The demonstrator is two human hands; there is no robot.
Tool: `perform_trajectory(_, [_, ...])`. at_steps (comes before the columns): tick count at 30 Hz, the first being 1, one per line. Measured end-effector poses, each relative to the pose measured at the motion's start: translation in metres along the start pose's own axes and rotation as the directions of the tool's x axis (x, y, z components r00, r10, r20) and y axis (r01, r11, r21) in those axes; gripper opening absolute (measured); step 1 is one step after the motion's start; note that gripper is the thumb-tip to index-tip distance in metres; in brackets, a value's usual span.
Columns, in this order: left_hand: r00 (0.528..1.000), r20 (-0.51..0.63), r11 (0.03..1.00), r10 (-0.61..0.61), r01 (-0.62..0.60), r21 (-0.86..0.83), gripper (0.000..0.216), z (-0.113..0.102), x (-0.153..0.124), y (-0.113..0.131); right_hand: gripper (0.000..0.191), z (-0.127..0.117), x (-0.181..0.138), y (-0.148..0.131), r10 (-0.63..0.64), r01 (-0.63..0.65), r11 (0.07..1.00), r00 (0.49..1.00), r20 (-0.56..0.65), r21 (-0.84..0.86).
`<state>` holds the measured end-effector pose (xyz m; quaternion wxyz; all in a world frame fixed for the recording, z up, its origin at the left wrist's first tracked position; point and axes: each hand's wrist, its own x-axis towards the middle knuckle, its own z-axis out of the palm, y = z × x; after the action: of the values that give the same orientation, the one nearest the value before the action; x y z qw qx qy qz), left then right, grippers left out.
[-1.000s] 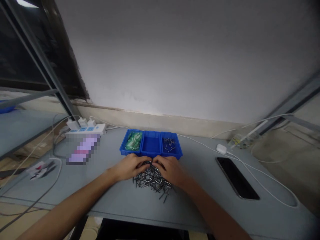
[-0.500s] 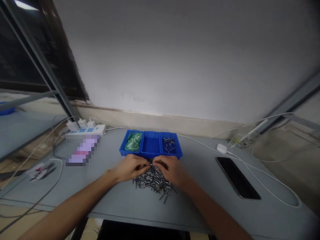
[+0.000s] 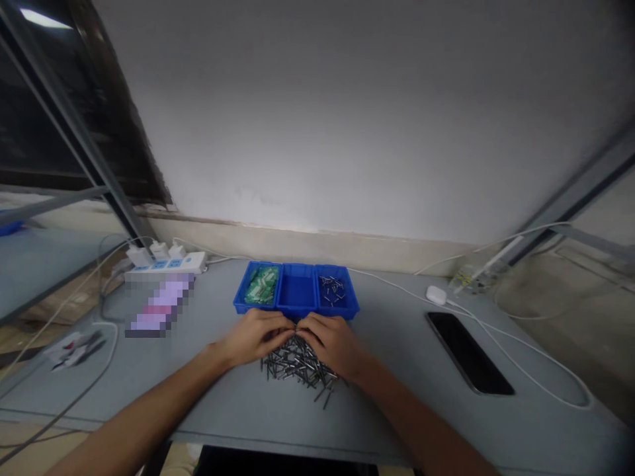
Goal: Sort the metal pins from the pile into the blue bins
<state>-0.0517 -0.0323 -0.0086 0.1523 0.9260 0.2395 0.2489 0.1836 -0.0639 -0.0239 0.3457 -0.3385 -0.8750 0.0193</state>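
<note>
My left hand (image 3: 256,336) and my right hand (image 3: 333,340) meet fingertip to fingertip over a heap of thin metal pins (image 3: 297,363) on the grey table. Both hands are closed in a pinch; whatever lies between the fingertips is too small to make out. Just behind them stands a blue three-compartment tray (image 3: 296,309). Its left compartment holds green pieces (image 3: 262,284) with pale parts, and a few short metal pins (image 3: 332,288) lie scattered in the right one. The middle compartment shows only its blue floor.
A black phone (image 3: 469,352) and a white charger case (image 3: 436,295) with a cable lie on the right. On the left are a power strip (image 3: 166,264) with plugs, a pixelated purple screen (image 3: 161,304) and a small crumpled packet (image 3: 73,349). A wall rises behind the table.
The view has shifted slightly. My fingertips have come a little closer together over the pins, and the right fingers are more extended. Tray and heap look the same.
</note>
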Motion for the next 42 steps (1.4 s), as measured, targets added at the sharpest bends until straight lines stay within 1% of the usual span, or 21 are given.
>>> perform_trajectory(4, [1.0, -0.004, 1.0, 0.003, -0.003, 0.008, 0.023, 0.0007, -0.0003, -0.0005, 0.03, 0.0002, 0.0, 0.0002, -0.03, 0.03, 0.998, 1.0, 0.005, -0.059])
perform_trajectory(6, [1.0, -0.013, 1.0, 0.002, -0.002, 0.007, 0.023, 0.0005, 0.0, -0.0003, 0.026, -0.0004, 0.0001, -0.0003, -0.017, 0.018, 0.998, 1.0, 0.022, -0.055])
perform_trajectory(8, [1.0, -0.031, 1.0, -0.006, 0.006, 0.002, 0.023, 0.0001, 0.0006, 0.0001, 0.018, -0.0012, 0.0003, -0.0009, 0.024, -0.022, 0.999, 0.999, 0.039, -0.041])
perform_trajectory(10, [0.999, -0.048, 1.0, -0.006, 0.006, -0.001, 0.022, -0.0005, 0.0011, 0.0005, 0.015, -0.0015, 0.0006, -0.0011, 0.054, -0.051, 0.998, 0.997, 0.053, -0.047])
perform_trajectory(14, [0.998, -0.05, 1.0, 0.025, -0.026, -0.007, 0.021, -0.0009, 0.002, 0.0014, 0.026, -0.0009, 0.0012, 0.0, 0.024, -0.02, 0.996, 0.999, 0.041, -0.088])
perform_trajectory(17, [0.999, -0.044, 1.0, 0.015, -0.015, -0.004, 0.021, -0.0007, 0.0019, 0.0017, 0.032, -0.0008, 0.0012, 0.0006, 0.004, -0.001, 0.996, 0.999, 0.034, -0.088])
perform_trajectory(21, [0.999, -0.035, 1.0, -0.007, 0.006, -0.01, 0.021, -0.0002, 0.0008, 0.0, 0.024, -0.0011, 0.0011, -0.0006, 0.031, -0.027, 0.997, 0.998, 0.046, -0.077])
perform_trajectory(25, [1.0, -0.023, 1.0, -0.004, 0.004, -0.002, 0.023, 0.0006, -0.0006, -0.0022, 0.026, -0.0031, 0.0015, -0.0022, 0.021, -0.015, 0.995, 0.998, 0.062, -0.101])
perform_trajectory(28, [1.0, -0.015, 1.0, -0.004, 0.004, 0.009, 0.023, 0.0009, -0.0012, -0.0025, 0.017, -0.0046, 0.0018, -0.0025, 0.022, -0.015, 0.997, 0.995, 0.094, -0.072])
perform_trajectory(30, [1.0, -0.013, 1.0, -0.002, 0.002, 0.008, 0.023, 0.001, -0.0014, -0.0022, 0.016, -0.0039, 0.0017, -0.0021, 0.033, -0.024, 0.996, 0.994, 0.103, -0.084])
perform_trajectory(34, [1.0, -0.021, 1.0, 0.012, -0.012, 0.005, 0.022, 0.0013, -0.0017, -0.0016, 0.025, -0.0005, 0.0007, -0.0004, 0.021, -0.002, 0.99, 0.991, 0.131, -0.139])
perform_trajectory(38, [1.0, -0.024, 1.0, 0.017, -0.017, -0.004, 0.019, 0.0008, -0.0009, -0.0002, 0.026, -0.0008, 0.0003, -0.0005, -0.024, 0.038, 0.991, 0.994, 0.109, -0.131])
perform_trajectory(42, [0.999, -0.04, 0.999, 0.025, -0.026, -0.024, 0.02, -0.0004, 0.0002, 0.0029, 0.027, -0.0028, 0.0012, -0.0019, -0.022, 0.032, 0.992, 0.997, 0.079, -0.121])
